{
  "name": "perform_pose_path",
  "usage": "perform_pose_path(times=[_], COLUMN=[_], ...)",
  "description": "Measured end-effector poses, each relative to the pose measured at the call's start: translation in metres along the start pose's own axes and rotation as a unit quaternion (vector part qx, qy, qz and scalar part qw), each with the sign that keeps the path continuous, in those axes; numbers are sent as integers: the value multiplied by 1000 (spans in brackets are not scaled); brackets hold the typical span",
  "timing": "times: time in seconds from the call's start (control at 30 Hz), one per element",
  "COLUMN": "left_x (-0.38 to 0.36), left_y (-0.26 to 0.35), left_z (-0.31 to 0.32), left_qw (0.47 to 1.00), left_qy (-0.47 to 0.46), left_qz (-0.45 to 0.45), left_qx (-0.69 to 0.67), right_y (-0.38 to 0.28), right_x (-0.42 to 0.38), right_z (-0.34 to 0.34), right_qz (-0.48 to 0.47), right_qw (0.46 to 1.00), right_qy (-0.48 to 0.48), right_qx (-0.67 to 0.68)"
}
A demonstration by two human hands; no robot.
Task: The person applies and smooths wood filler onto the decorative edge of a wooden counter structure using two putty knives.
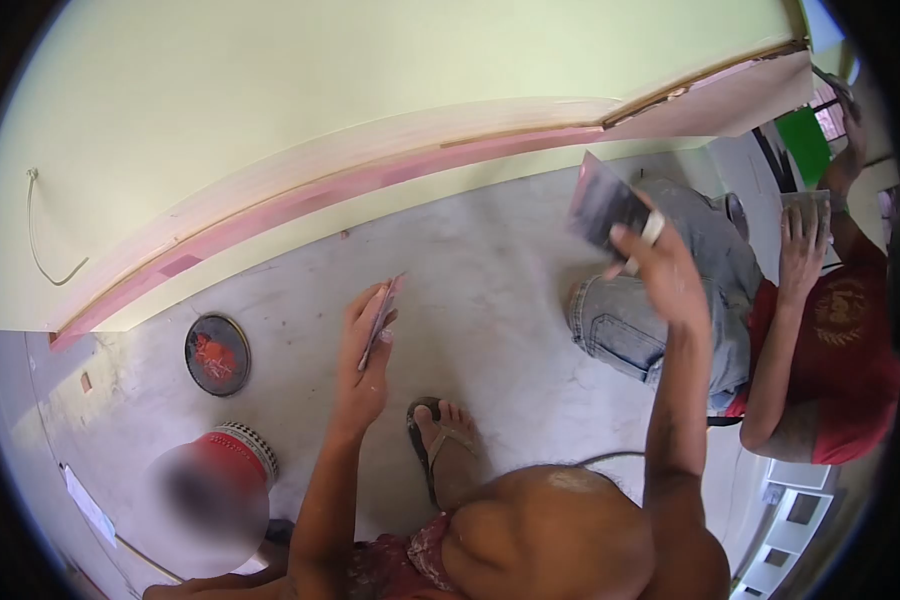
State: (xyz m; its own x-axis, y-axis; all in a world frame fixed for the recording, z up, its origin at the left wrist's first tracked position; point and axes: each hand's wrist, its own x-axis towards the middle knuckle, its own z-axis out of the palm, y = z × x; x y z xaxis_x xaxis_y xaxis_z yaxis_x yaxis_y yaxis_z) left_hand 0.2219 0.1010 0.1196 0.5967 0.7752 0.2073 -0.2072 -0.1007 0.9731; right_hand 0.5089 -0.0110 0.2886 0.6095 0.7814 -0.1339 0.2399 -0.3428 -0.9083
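My left hand [362, 345] is closed around a thin flat scraper [381, 322], seen nearly edge-on with pinkish smears on it. Raised on the right, my right hand [660, 275] grips a wide putty knife [607, 208] by its pale handle. Its dark blade is tilted up toward the wall and carries a pink smear at the edge. Neither blade touches the wall in this view. A pink band [370, 180] runs along the lower part of the pale wall [350, 60].
A round black lid [191, 365] with red material lies on the floor [490, 240]. Near it stands a red bucket [253, 450], partly behind a blurred patch. At right, a co-worker in a red shirt [855, 350] holds a flat blade [806, 200]. A cable [38, 240] hangs from the wall.
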Motion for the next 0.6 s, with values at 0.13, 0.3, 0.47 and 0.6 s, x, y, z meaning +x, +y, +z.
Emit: perform_pose_path(times=[0.13, 0.3, 0.47, 0.6], left_x=[-1, -4, -6, -4], left_y=[-5, -9, -14, -16], left_z=[1, 2, 0, -2], left_qw=[999, 998, 994, 994], left_qy=[-5, 0, 24, 24], left_qz=[-25, -45, -72, -72], left_qx=[-25, -38, -80, -76], right_y=[19, 23, 29, 25], right_x=[78, 134, 144, 127], right_z=[-51, -52, -42, -34], right_qz=[-130, -91, -129, -99], right_qw=[884, 844, 811, 801], right_qy=[141, 131, 123, 101], right_qx=[-426, -512, -557, -582])
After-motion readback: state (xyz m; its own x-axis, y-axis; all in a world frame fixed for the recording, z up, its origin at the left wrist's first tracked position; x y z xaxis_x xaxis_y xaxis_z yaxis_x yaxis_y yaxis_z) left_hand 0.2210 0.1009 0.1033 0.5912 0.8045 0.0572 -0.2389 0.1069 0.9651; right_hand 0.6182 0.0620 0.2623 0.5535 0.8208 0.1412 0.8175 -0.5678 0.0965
